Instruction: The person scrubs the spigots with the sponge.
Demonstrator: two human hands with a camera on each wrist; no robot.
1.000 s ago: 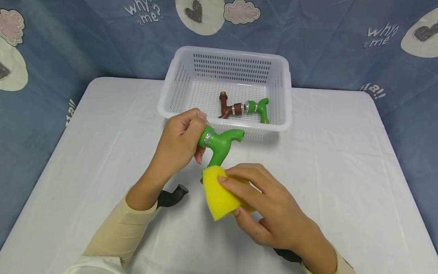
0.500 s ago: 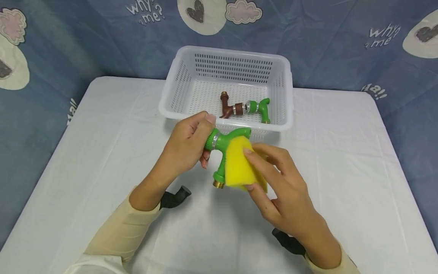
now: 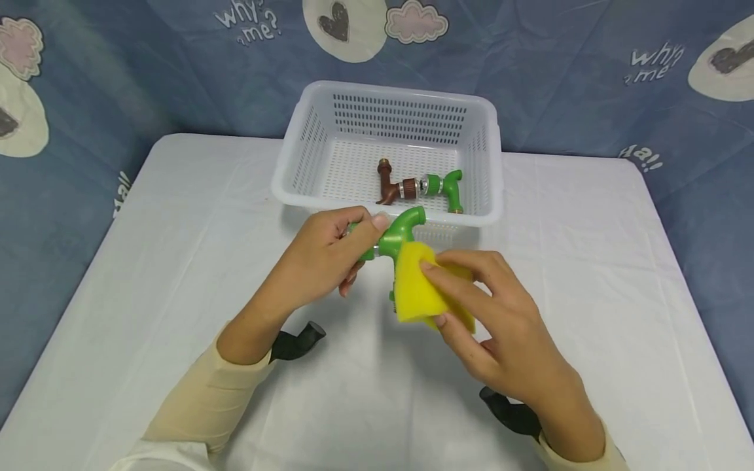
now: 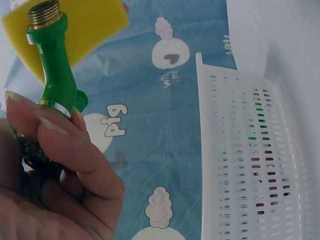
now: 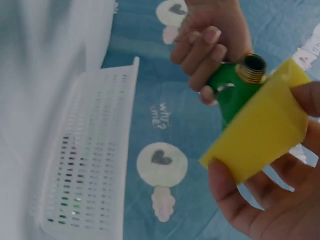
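Observation:
My left hand (image 3: 321,255) grips a green faucet (image 3: 403,229) by its ribbed collar, holding it up in front of the basket. The faucet's spout points up and right; its brass threaded end (image 4: 45,14) shows in the left wrist view. A yellow sponge (image 3: 421,288), bent over, is pinched between the thumb and fingers of my right hand (image 3: 501,320). In the head view the sponge covers much of the faucet's lower branch. The right wrist view shows the sponge (image 5: 260,127) lying against the green body, close beside the threaded opening.
A white perforated basket (image 3: 385,212) stands at the back of the white-covered table (image 3: 589,294). Inside it lie a brown faucet (image 3: 385,183) and a smaller green faucet (image 3: 452,191). Blue printed cloth (image 3: 548,65) hangs behind. Black curved pieces (image 3: 297,341) jut from both wrists.
The sponge has gone from the faucet's lower threaded end up and right onto its body. My left hand has shifted right and turned the faucet, tilting its spout upward.

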